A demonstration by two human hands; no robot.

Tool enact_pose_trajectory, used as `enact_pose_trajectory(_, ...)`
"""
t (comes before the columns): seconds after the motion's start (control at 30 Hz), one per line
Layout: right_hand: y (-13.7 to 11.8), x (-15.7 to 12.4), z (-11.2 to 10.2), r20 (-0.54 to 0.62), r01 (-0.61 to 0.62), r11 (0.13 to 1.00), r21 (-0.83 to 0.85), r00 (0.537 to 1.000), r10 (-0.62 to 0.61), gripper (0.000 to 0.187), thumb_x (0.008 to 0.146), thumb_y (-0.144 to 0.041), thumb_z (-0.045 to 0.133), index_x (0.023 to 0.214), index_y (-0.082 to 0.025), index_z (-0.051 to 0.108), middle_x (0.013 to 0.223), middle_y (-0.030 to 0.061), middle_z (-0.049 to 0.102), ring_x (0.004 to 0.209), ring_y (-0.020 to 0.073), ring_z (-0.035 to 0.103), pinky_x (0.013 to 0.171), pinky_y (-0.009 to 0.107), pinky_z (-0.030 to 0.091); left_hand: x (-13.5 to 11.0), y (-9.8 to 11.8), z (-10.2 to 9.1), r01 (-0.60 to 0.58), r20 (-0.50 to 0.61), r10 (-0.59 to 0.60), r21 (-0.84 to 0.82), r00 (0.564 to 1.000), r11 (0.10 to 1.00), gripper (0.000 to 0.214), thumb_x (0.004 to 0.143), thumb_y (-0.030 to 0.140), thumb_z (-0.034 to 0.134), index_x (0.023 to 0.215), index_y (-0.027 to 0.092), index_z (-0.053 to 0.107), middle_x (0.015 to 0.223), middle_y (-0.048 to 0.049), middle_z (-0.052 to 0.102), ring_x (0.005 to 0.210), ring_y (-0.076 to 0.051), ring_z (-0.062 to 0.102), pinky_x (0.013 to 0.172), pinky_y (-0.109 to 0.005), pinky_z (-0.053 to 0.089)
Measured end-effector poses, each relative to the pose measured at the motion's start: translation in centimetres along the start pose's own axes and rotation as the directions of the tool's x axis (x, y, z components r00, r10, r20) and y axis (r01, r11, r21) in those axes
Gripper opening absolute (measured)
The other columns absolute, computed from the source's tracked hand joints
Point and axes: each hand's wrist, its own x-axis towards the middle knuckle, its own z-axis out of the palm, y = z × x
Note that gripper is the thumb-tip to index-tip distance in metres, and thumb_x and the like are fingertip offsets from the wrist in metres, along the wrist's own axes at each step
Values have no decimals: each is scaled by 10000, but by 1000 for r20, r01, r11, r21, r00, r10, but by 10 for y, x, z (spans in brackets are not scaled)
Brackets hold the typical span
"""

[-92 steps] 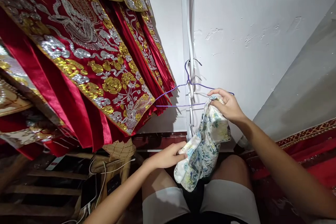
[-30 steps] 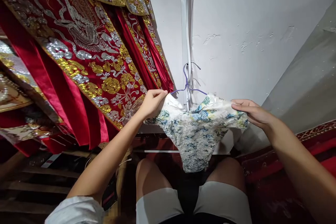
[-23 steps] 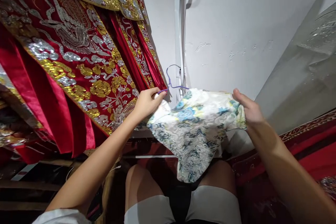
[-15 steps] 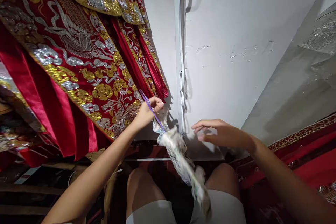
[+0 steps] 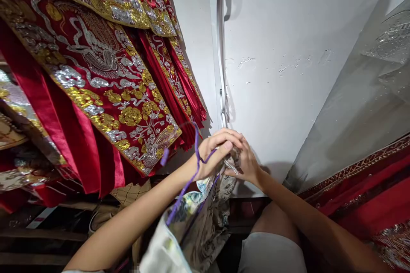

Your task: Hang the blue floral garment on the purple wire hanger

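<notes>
A patterned cloth (image 5: pixel 209 217), pale with blue, yellow and dark markings, hangs from my two hands over my lap. My left hand (image 5: pixel 211 155) is closed at its bunched top, its fingers reaching over toward the right. A purple cord (image 5: pixel 196 158) loops over the left hand near the thumb and trails down along the cloth. My right hand (image 5: pixel 247 164) grips the gathered cloth from the other side, its fingertips against the left hand's. Some whitish strands show between the hands. The fingers partly hide how the cloth is held.
Red costumes (image 5: pixel 131 115) with gold and silver sequins hang at left. Ahead stands a white wall panel (image 5: pixel 272 30) with a narrow strip (image 5: pixel 221 51) along its seam. Clear plastic sheeting (image 5: pixel 352 106) is at right, above red fabric (image 5: pixel 361 196).
My right hand has moved left and joined the left hand at the cloth. The cloth has spread out below and swung left. The purple cord now hangs loose over my left hand.
</notes>
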Motion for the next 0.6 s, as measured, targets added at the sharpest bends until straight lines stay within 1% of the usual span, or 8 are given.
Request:
enact_pose_trajectory(0.07, 8, 3, -15, -91, 73, 997, -6, 993, -73, 923, 789, -651, 707, 1535, -223, 372, 1324, 175, 558, 1253, 389, 561, 1050, 607, 493, -3, -7, -13, 84, -53, -88, -77, 995, 994, 281, 942, 413, 683, 1128, 205, 709, 1301, -111, 662, 1252, -257, 612, 1121, -416, 456)
enact_pose_trajectory(0.17, 19, 6, -49, -82, -15, 998, -55, 997, 10, 877, 726, -669, 735, 1449, -230, 504, 1274, 160, 546, 1144, 376, 591, 964, 558, 527, -15, -29, -42, 232, -79, -263, -284, 961, 930, 579, 731, 405, 885, 1238, 217, 677, 1311, -110, 685, 1241, -295, 637, 1113, -440, 475)
enact_pose_trajectory(0.23, 25, 6, -74, -93, -198, 973, -116, 978, 188, 861, 694, -648, 738, 1421, -230, 539, 1273, 152, 536, 1134, 391, 582, 944, 567, 518, -30, -45, -63, 339, -145, -428, -411, 892, 846, 571, 757, 574, 813, 1176, 202, 703, 1173, -126, 737, 1108, -311, 696, 1006, -471, 545)
enact_pose_trajectory(0.33, 33, 9, -103, -180, -461, 863, -209, 885, 429, 815, 692, -532, 713, 1430, -236, 531, 1276, 142, 538, 1151, 401, 571, 966, 574, 488, -58, -61, -79, 424, -279, -591, -479, 756, 769, 651, 826, 805, 546, 1044, 219, 729, 928, -127, 758, 952, -318, 716, 812, -479, 600)
enact_pose_trajectory(0.4, 35, 14, -112, -228, -544, 799, -257, 838, 497, 789, 695, -470, 698, 1431, -240, 528, 1272, 140, 547, 1162, 402, 568, 986, 567, 470, -73, -70, -77, 421, -317, -616, -505, 721, 754, 734, 793, 879, 473, 1009, 226, 729, 834, -116, 744, 945, -318, 719, 774, -447, 601)
enact_pose_trajectory(0.47, 33, 22, -114, -225, -562, 773, -295, 827, 516, 775, 699, -447, 693, 1429, -246, 527, 1273, 138, 550, 1177, 406, 562, 999, 566, 457, -83, -79, -67, 398, -343, -631, -547, 696, 736, 814, 740, 935, 460, 996, 212, 732, 802, -110, 738, 970, -316, 722, 788, -414, 592)
enact_pose_trajectory(0.53, 28, 31, -111, -180, -539, 778, -323, 842, 509, 778, 695, -441, 700, 1427, -245, 526, 1275, 140, 550, 1196, 414, 552, 1008, 571, 450, -90, -90, -51, 373, -420, -648, -568, 635, 734, 804, 687, 921, 568, 981, 191, 733, 829, -108, 751, 998, -316, 718, 811, -390, 575)
enact_pose_trajectory(0.6, 20, 37, -108, -112, -507, 791, -342, 858, 501, 783, 697, -425, 702, 1438, -245, 520, 1287, 143, 549, 1217, 417, 542, 1021, 575, 446, -97, -99, -34, 368, -519, -661, -560, 542, 742, 726, 620, 813, 752, 955, 170, 730, 865, -102, 767, 996, -315, 713, 823, -372, 555)
